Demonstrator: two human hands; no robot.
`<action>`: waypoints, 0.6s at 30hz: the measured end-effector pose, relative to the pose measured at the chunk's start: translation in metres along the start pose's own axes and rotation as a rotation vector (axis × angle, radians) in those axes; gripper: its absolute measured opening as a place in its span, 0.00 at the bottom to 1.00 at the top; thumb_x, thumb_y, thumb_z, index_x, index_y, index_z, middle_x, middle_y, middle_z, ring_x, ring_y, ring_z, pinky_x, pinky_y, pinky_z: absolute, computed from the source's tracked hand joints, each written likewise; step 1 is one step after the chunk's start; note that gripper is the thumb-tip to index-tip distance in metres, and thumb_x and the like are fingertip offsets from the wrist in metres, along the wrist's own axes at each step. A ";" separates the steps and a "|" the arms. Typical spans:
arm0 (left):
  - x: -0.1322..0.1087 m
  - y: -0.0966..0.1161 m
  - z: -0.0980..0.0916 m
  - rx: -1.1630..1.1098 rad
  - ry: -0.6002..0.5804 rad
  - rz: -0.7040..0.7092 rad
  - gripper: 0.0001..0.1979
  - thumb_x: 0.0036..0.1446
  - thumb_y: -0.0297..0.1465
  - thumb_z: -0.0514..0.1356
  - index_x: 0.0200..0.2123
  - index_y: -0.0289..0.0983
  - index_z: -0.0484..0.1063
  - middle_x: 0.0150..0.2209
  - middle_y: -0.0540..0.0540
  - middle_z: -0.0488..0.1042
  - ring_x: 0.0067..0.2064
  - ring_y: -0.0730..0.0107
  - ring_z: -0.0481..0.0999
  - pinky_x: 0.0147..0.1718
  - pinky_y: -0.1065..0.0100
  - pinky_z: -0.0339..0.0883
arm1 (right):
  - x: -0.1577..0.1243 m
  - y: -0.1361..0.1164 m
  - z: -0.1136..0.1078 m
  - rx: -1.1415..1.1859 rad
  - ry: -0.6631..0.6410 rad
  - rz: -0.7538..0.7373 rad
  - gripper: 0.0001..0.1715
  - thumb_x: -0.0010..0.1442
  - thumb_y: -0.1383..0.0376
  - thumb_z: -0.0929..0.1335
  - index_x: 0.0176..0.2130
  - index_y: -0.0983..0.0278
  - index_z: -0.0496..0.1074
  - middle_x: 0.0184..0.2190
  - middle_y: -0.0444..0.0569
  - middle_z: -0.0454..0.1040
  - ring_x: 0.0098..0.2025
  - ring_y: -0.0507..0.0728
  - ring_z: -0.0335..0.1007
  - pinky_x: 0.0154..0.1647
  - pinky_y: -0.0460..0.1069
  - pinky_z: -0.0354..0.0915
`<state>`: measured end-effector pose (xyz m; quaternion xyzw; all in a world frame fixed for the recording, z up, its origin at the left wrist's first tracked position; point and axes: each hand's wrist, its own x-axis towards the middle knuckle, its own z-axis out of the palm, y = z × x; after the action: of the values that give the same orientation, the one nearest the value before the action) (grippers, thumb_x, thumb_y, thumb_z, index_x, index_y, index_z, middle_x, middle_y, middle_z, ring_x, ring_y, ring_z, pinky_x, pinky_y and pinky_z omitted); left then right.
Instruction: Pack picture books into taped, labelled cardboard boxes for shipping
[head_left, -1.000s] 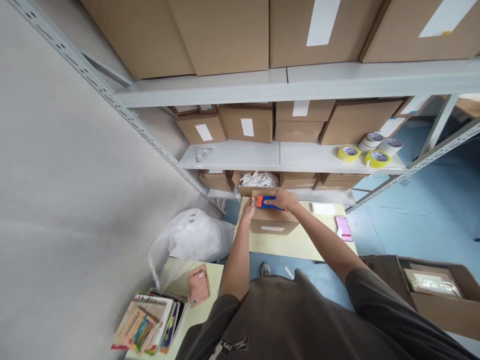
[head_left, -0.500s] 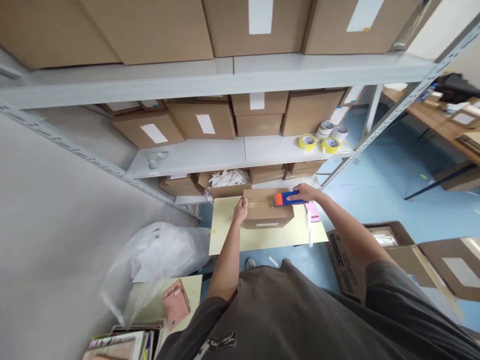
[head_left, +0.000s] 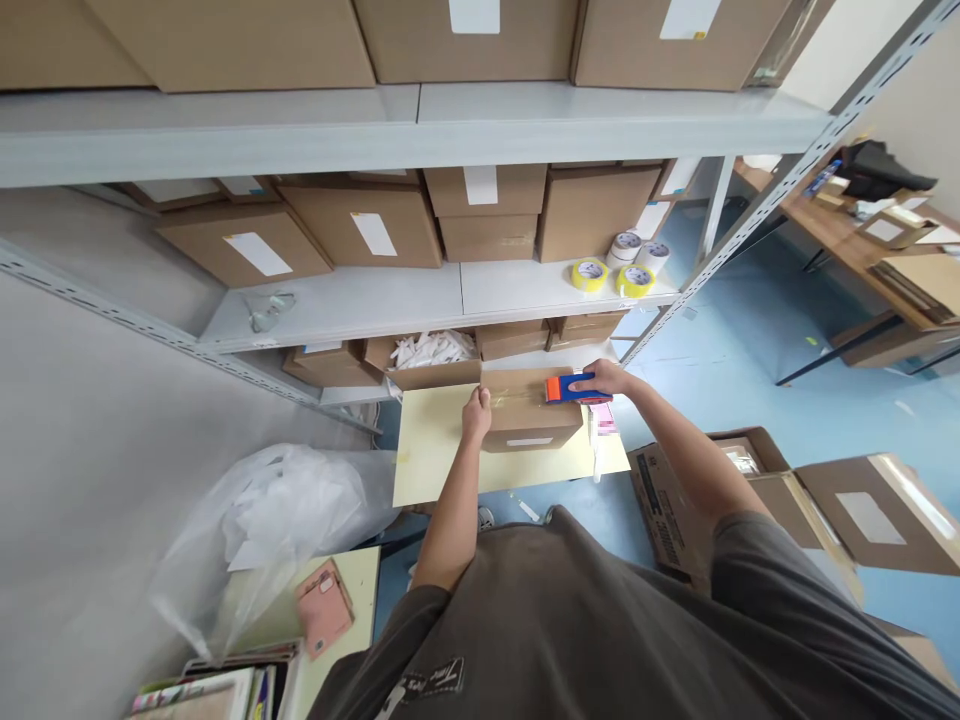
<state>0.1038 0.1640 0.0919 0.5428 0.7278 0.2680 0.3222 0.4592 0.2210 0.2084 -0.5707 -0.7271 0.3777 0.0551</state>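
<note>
A small closed cardboard box [head_left: 525,425] sits on a pale yellow table [head_left: 431,450]. My left hand [head_left: 475,411] presses against the box's left end, fingers curled on its top edge. My right hand [head_left: 606,378] is closed round a blue and orange tape dispenser [head_left: 568,389] at the box's right top edge. A strip of clear tape shines along the top of the box between my hands.
Grey metal shelves [head_left: 420,300] hold many labelled cardboard boxes and several tape rolls [head_left: 611,270]. An open box of white pieces [head_left: 433,352] stands behind the table. A plastic bag [head_left: 285,520] lies left; open boxes [head_left: 757,500] stand on the blue floor right. A pink item [head_left: 602,418] lies on the table.
My right hand has drawn the tape dispenser from the box's left part across to its right edge. My view has swung to the right; my left hand stayed on the box's left end.
</note>
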 end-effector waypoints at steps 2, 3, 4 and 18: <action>-0.001 0.002 0.000 -0.003 0.000 -0.004 0.26 0.79 0.39 0.46 0.68 0.36 0.72 0.61 0.35 0.81 0.61 0.49 0.80 0.61 0.57 0.70 | 0.001 0.002 0.000 -0.010 -0.005 -0.004 0.47 0.40 0.22 0.73 0.19 0.59 0.62 0.19 0.40 0.60 0.26 0.52 0.57 0.27 0.49 0.54; -0.002 0.002 -0.001 -0.006 -0.001 -0.005 0.26 0.79 0.39 0.46 0.68 0.37 0.72 0.61 0.35 0.81 0.61 0.50 0.80 0.60 0.58 0.70 | 0.002 0.002 0.001 -0.017 -0.001 -0.006 0.47 0.40 0.22 0.73 0.18 0.59 0.61 0.19 0.39 0.59 0.26 0.52 0.57 0.27 0.49 0.54; -0.002 0.003 -0.001 -0.008 -0.001 -0.006 0.26 0.79 0.40 0.46 0.68 0.37 0.72 0.61 0.35 0.81 0.61 0.50 0.80 0.61 0.58 0.70 | 0.003 0.003 0.001 -0.026 0.006 -0.010 0.47 0.40 0.22 0.73 0.18 0.59 0.60 0.19 0.39 0.58 0.26 0.52 0.56 0.27 0.49 0.53; -0.005 0.006 -0.001 0.001 -0.001 -0.001 0.25 0.79 0.40 0.46 0.65 0.37 0.75 0.59 0.35 0.82 0.62 0.51 0.80 0.61 0.59 0.70 | -0.006 0.008 0.005 0.008 0.010 0.014 0.47 0.41 0.21 0.73 0.20 0.59 0.62 0.19 0.41 0.63 0.27 0.53 0.61 0.28 0.49 0.55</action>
<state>0.1079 0.1607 0.0978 0.5426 0.7280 0.2672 0.3227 0.4652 0.2139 0.2023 -0.5776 -0.7211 0.3780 0.0584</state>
